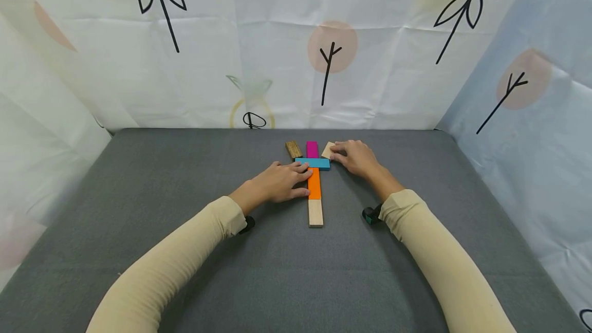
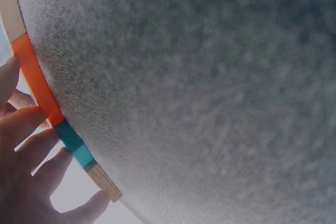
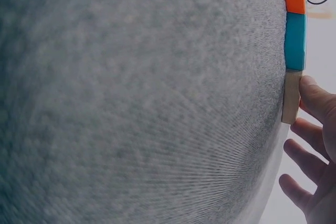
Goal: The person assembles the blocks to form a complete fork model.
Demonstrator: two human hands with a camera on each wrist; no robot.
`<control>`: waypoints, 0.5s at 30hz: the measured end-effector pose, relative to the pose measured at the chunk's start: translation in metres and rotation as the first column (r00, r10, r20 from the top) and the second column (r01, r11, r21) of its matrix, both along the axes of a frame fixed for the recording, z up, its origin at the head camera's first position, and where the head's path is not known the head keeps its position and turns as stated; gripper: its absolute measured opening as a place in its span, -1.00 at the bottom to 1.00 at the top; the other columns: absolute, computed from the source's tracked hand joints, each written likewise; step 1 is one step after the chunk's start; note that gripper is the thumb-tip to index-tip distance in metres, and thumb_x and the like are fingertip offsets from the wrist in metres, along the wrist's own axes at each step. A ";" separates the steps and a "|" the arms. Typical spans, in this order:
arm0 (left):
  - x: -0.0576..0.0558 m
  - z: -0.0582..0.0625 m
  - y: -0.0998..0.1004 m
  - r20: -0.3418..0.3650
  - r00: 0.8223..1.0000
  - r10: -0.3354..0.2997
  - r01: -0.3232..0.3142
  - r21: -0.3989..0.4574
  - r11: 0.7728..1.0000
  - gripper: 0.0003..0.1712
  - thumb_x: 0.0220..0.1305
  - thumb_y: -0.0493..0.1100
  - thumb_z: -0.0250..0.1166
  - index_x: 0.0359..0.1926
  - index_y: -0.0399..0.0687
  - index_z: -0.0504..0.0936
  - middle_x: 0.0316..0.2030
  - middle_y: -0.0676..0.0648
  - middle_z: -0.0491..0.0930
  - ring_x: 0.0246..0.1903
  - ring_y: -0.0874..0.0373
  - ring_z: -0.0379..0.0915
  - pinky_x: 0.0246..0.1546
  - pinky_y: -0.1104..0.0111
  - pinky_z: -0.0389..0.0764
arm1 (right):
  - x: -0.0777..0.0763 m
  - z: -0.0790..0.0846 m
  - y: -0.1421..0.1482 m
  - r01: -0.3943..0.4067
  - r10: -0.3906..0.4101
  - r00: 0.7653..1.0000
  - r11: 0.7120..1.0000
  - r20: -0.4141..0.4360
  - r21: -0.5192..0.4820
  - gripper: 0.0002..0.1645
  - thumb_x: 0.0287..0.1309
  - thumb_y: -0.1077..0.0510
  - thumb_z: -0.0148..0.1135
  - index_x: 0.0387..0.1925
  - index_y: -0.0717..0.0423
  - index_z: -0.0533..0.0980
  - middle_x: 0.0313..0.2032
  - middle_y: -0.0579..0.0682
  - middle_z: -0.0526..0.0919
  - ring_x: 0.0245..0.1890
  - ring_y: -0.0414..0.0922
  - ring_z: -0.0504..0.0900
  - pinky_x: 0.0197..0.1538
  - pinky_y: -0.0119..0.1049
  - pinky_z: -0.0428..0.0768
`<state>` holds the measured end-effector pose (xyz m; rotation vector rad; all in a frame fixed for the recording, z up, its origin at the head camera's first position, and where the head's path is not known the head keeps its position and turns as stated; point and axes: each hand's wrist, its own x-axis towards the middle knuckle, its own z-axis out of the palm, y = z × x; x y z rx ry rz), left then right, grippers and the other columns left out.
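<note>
A blue block (image 1: 319, 164) lies crosswise on the grey table, an orange block (image 1: 314, 189) running down from its middle. Below the orange one is a pale wooden block (image 1: 315, 214), end to end with it. My left hand (image 1: 281, 181) rests with fingers spread on the blue and orange blocks. Above the blue block are a magenta block (image 1: 312, 148) standing straight out and a tilted dark brown block (image 1: 293, 149) on the left. On the right, my right hand (image 1: 357, 158) pinches another pale wooden block (image 3: 292, 97), tilted outward, by thumb and index finger.
The grey tablecloth (image 1: 222, 261) spreads around the blocks. Printed white fabric (image 1: 277, 66) hangs behind the far edge, and more fabric (image 1: 546, 168) hangs along the right side. A dark wrist device (image 1: 371, 215) sits under the right sleeve.
</note>
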<state>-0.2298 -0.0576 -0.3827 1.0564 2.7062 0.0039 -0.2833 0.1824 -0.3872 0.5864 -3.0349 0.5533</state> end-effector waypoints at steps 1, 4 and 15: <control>0.000 0.000 0.000 0.001 1.000 -0.001 0.001 -0.002 1.000 -0.24 0.49 0.31 -0.06 0.54 0.08 0.17 0.54 -0.04 0.03 0.50 0.05 -0.02 0.34 -0.17 0.19 | 0.000 0.000 0.000 -0.001 0.001 1.000 1.000 0.000 0.002 -0.54 0.37 0.03 0.24 0.22 0.12 0.57 0.29 0.12 0.50 0.30 0.20 0.41 0.21 0.14 0.44; 0.000 0.001 0.000 0.001 1.000 -0.003 0.003 -0.002 1.000 -0.23 0.49 0.31 -0.06 0.54 0.07 0.17 0.53 -0.05 0.04 0.50 0.04 -0.02 0.33 -0.17 0.20 | 0.000 -0.001 0.000 -0.009 0.009 1.000 1.000 0.001 0.008 -0.54 0.38 0.04 0.23 0.22 0.13 0.57 0.29 0.14 0.50 0.30 0.19 0.42 0.23 0.13 0.43; -0.001 -0.001 -0.001 -0.009 1.000 -0.002 0.002 0.024 1.000 -0.23 0.47 0.32 -0.03 0.53 0.07 0.20 0.53 -0.05 0.06 0.49 0.04 0.01 0.33 -0.18 0.20 | 0.000 0.001 -0.001 -0.024 0.029 0.998 0.997 -0.060 0.076 -0.57 0.37 0.03 0.24 0.16 0.15 0.61 0.31 0.21 0.45 0.39 0.17 0.29 0.34 0.23 0.26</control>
